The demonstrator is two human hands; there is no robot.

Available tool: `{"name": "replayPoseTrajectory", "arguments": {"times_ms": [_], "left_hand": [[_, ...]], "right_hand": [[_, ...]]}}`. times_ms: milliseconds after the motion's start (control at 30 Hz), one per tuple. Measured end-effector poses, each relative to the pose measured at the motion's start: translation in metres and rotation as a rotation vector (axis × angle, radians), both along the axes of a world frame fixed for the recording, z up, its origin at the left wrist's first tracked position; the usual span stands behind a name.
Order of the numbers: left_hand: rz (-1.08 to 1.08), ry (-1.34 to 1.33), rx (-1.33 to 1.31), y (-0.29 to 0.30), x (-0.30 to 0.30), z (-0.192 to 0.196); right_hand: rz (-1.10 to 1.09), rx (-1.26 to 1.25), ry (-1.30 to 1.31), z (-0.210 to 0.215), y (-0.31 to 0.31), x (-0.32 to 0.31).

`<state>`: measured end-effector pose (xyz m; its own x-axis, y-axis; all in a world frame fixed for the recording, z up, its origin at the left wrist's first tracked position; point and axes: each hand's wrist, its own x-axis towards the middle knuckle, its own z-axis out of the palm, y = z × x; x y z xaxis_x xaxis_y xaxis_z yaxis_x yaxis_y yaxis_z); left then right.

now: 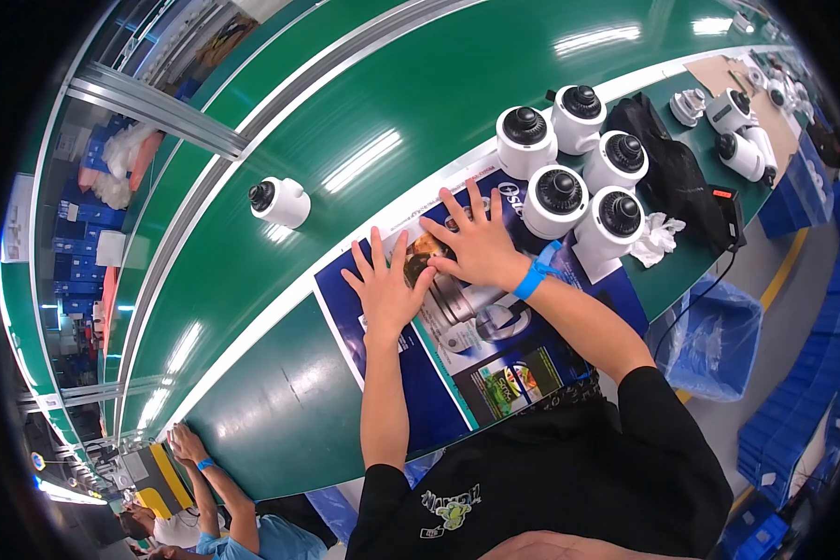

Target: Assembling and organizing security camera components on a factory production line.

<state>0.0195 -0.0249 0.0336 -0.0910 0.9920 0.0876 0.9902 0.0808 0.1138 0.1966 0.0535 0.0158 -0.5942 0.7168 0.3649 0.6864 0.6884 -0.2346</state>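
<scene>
My left hand [387,291] lies flat with fingers spread on a printed, mostly dark blue cardboard sheet [462,322]. Beside it my right hand [479,245], a blue band [536,274] at its wrist, also rests flat on the sheet, fingers apart. The two thumbs nearly meet. Neither hand holds anything. Several white rounded housings with black ribbed domes, such as this camera-like unit [556,201], stand close to the right of my right hand, some at the sheet's edge.
One more white unit [281,203] lies on the green conveyor belt [364,140] beyond the table edge. To the right are a black cloth bag [663,173], crumpled white paper [658,238] and a blue-lined bin [714,336]. Another person's hands [187,444] are at the lower left.
</scene>
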Motion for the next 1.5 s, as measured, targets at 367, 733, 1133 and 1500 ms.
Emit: {"name": "replayPoseTrajectory", "arguments": {"times_ms": [367,733,1133,1500], "left_hand": [[0.003,-0.013,-0.006,0.0001,-0.0012,-0.0009],[-0.001,-0.007,0.007,0.0008,-0.0007,-0.0014],[-0.005,-0.02,0.015,0.001,-0.0006,-0.0023],[0.002,-0.018,-0.001,0.0006,-0.0008,-0.0012]], "right_hand": [[-0.002,-0.025,-0.012,0.0023,-0.0013,-0.0007],[-0.001,-0.02,0.003,-0.0007,-0.0004,-0.0003],[-0.006,-0.027,-0.024,0.0006,0.0003,0.001],[-0.004,-0.035,-0.035,0.0024,-0.0007,-0.0005]]}}
